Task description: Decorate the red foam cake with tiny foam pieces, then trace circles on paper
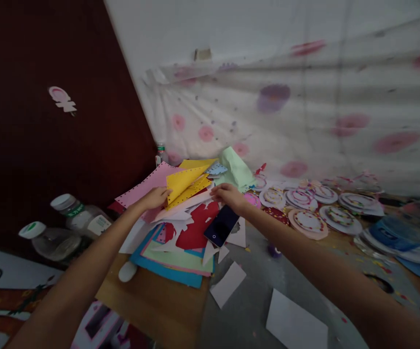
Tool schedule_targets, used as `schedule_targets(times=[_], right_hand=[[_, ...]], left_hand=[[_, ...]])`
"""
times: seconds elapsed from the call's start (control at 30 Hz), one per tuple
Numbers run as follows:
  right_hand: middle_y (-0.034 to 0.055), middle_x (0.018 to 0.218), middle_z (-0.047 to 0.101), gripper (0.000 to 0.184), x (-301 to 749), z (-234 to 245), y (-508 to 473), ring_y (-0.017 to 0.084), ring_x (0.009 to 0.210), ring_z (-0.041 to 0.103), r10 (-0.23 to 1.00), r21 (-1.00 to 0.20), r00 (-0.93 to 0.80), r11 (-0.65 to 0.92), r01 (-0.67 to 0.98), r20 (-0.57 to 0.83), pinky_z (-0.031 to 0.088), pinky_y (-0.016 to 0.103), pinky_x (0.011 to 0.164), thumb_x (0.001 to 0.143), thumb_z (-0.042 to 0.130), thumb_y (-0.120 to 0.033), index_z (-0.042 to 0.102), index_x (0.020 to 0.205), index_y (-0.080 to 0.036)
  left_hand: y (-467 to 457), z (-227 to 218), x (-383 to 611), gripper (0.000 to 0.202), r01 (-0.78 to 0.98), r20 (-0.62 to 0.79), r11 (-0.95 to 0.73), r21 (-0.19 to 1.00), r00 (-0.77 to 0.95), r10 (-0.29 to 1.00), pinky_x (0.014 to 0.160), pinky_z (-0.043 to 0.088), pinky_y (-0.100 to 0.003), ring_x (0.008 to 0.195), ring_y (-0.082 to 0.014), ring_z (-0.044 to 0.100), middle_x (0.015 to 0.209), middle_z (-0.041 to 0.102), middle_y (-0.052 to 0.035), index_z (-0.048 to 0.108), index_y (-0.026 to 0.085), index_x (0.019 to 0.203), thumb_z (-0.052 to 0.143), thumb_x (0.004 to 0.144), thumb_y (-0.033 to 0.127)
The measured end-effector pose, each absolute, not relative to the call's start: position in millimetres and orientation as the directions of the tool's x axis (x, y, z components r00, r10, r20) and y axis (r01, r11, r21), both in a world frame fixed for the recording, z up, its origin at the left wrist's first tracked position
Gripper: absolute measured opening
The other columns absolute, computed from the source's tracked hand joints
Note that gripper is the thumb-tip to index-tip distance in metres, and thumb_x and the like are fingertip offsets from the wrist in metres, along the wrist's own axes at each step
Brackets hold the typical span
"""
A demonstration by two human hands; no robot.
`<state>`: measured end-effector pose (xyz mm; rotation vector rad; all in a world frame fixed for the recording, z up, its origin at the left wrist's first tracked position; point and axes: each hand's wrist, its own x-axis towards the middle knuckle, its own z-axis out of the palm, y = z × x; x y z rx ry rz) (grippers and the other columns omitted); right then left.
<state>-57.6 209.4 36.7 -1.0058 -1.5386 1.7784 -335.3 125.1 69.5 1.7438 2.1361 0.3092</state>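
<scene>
At the paper pile's left side, my left hand (156,197) pinches the edge of a yellow paper sheet (184,180) with a punched border, which curls up. To the right, my right hand (230,196) has its fingers closed at the end of a pale pinkish paper (195,201). A pink sheet with punched edges (148,186) lies behind my left hand. Below the hands are a red paper scrap (195,227) and blue sheets (181,275). A dark phone (221,226) rests on the pile, just under my right wrist.
Plastic bottles (82,217) stand at the left by the dark door (50,160). Several decorated paper discs (306,223) line the back right. A blue-labelled container (395,235) stands far right. White paper cards (297,320) lie on the grey mat (246,300). A flowered sheet covers the wall.
</scene>
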Motion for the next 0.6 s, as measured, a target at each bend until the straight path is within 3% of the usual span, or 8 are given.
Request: schedule_targets(times=[0.3,0.6], right_hand=[[0.0096,0.126,0.061,0.035,-116.4,44.8,231.6,0.022,0.106,0.064,0.717,-0.945,-0.635,-0.322,0.061,-0.286,0.056,0.043,0.088,0.096,0.06,-0.037,0.059,0.125,-0.018],[0.0094,0.123,0.062,0.036,-126.4,54.8,235.1,0.022,0.104,0.064,0.689,-0.941,-0.647,-0.296,0.163,-0.329,0.056,0.043,0.087,0.096,0.061,-0.037,0.059,0.125,-0.017]], left_hand=[[130.5,78.7,-344.1,0.036,0.893,-0.126,0.164,0.419,-0.122,0.985,0.089,0.056,-0.045,0.107,-0.0248,0.064,0.126,0.062,-0.01,0.059,0.016,0.126,0.062,0.095,0.035],[129.9,74.1,-328.8,0.034,0.966,-0.165,0.145,0.215,-0.11,0.98,0.088,0.056,-0.045,0.105,-0.0244,0.065,0.124,0.063,-0.0095,0.06,0.016,0.124,0.062,0.096,0.036]])
